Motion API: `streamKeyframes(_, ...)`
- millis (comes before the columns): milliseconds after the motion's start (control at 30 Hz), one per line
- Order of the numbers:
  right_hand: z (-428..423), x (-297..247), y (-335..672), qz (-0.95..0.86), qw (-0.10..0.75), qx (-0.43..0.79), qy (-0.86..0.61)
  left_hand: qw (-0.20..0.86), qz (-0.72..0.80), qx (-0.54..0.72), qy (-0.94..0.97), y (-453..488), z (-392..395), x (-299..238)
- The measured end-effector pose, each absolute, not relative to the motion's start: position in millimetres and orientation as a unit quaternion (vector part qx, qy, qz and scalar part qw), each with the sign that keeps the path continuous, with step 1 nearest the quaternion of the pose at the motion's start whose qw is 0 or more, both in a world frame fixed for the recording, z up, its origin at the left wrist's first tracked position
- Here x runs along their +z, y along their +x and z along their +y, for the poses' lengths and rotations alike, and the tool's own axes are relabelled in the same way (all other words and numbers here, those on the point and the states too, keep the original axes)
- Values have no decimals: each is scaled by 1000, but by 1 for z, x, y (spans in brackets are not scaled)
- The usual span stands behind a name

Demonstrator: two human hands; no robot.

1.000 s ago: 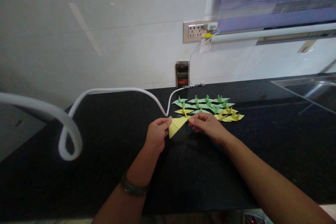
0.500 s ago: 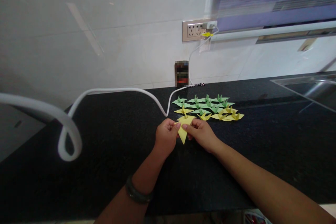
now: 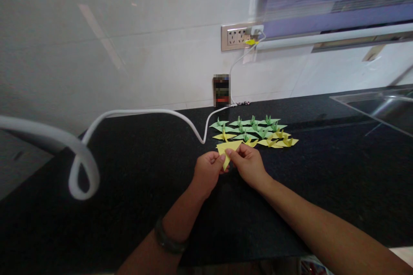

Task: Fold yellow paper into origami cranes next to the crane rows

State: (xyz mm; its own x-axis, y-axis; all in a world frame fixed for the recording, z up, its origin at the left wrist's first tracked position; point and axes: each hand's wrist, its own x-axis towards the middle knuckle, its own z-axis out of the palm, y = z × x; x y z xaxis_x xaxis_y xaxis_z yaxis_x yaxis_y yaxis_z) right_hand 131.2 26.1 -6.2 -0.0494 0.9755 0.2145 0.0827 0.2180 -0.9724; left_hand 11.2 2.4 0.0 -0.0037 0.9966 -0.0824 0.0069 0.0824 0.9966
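A piece of folded yellow paper [image 3: 229,148] is pinched between both hands above the dark counter. My left hand [image 3: 208,172] grips its lower left part, thumb on top. My right hand [image 3: 251,165] holds its right side, with the thumb pressed on the paper's face. Just beyond the hands stand several folded paper cranes: green cranes [image 3: 254,128] in the back rows and yellow cranes [image 3: 287,142] in front. The held paper hides part of the front row. A dark bangle [image 3: 170,238] circles my left wrist.
A thick white cable [image 3: 155,111] loops over the black countertop [image 3: 129,172] on the left. By the tiled wall a small dark box, blurred out [image 3: 222,90], stands upright under a wall socket [image 3: 234,36] with a plugged-in charger. A sink [image 3: 380,105] is at the right.
The yellow paper has turned, so a broad edge now faces away and its lower point is shorter in view. My left hand's grip has shifted slightly right, towards the lower point.
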Motion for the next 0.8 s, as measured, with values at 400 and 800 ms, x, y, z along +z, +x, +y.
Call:
streamKeyframes(400, 37, 1, 144, -488, 637, 317, -505, 483, 525, 420, 561, 14, -4, 0)
streamKeyframes(800, 28, 1, 136, -537, 542, 452, -462, 486, 512, 428, 564, 10, -2, 8)
